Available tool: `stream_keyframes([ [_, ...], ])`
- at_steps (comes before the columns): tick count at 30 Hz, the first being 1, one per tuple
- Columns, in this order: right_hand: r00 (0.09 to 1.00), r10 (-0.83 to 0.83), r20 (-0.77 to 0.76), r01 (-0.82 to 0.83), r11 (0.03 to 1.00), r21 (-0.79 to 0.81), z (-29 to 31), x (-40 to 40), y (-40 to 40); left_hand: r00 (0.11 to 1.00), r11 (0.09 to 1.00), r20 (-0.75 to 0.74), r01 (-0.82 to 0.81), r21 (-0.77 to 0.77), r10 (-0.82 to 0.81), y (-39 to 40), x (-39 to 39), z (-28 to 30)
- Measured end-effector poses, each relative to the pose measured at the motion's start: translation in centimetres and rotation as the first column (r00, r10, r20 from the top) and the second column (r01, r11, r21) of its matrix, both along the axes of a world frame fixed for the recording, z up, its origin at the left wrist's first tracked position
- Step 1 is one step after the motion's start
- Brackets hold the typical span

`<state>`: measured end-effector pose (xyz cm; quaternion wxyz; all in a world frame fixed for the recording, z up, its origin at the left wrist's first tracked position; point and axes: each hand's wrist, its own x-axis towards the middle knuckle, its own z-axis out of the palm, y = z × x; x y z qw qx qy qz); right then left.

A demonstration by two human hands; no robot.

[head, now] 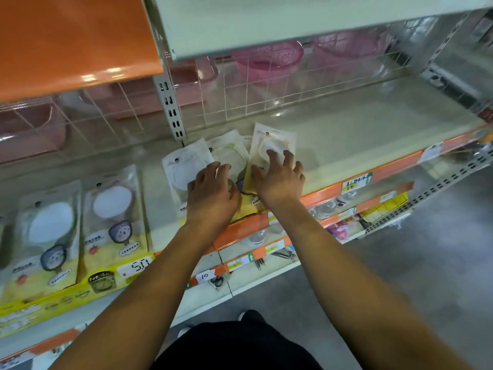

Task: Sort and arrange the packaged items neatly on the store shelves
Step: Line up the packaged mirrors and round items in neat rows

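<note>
Clear plastic packets, each showing a pale round item, lie fanned on the cream shelf (pixel 360 129). Left hand (pixel 212 192) rests spread fingers flat on the white packet (pixel 181 166); right hand (pixel 278 178) presses loosely bent fingers on the yellowish packet (pixel 272 141). Between them lies a greenish packet (pixel 230 153). Pink baskets (pixel 266 60) sit behind the wire grid.

Both forearms are bare with no sleeves, the left hand (pixel 210 193) and right hand (pixel 278 180) wear no gloves (no rings or watch show), and dark clothing (pixel 234 345) covers the body below.
</note>
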<state>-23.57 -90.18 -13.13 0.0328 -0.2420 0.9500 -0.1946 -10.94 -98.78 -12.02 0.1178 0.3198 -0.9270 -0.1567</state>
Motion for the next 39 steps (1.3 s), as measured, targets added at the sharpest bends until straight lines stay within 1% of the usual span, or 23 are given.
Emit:
stream_keyframes([
  [7, 0.996, -0.040, 0.076, 0.031, 0.993, 0.110, -0.1, -2.3, -1.4, 1.000, 1.000, 0.025, -0.006, 0.022, 0.006, -1.0, -1.6, -0.6],
  [14, 0.993, -0.015, 0.114, -0.007, 0.982, 0.191, -0.4, -3.2, -3.3, 0.999, 0.999, -0.005, -0.037, 0.004, 0.037, -1.7, -2.6, -0.4],
  [22, 0.993, 0.042, 0.113, -0.061, 0.983, 0.171, -0.2, -3.4, -3.5, 0.998, 0.999, -0.046, -0.050, -0.007, 0.050, -2.1, -3.0, -0.1],
  [29, 0.994, 0.060, 0.086, -0.073, 0.985, 0.157, -0.1, -3.5, -2.9, 0.998, 0.998, -0.028, -0.053, -0.025, 0.052, -1.9, -3.2, 0.0],
  [32, 0.994, 0.030, 0.108, -0.052, 0.976, 0.210, -0.1, -4.0, -2.3, 0.999, 0.998, -0.031, -0.043, -0.037, 0.042, -1.8, -3.3, 0.1],
  [35, 0.985, 0.012, 0.172, -0.060, 0.960, 0.273, 0.1, -4.5, -2.0, 0.999, 0.998, -0.024, -0.037, -0.042, 0.036, -1.8, -3.4, 0.0],
  [37, 0.983, 0.033, 0.181, -0.081, 0.960, 0.268, 0.2, -4.5, -1.9, 0.999, 0.998, -0.020, -0.039, -0.042, 0.038, -1.7, -3.5, -0.1],
  [39, 0.985, 0.045, 0.165, -0.083, 0.970, 0.230, 0.2, -4.3, -1.5, 0.999, 0.998, -0.024, -0.044, -0.042, 0.044, -1.5, -3.6, -0.2],
])
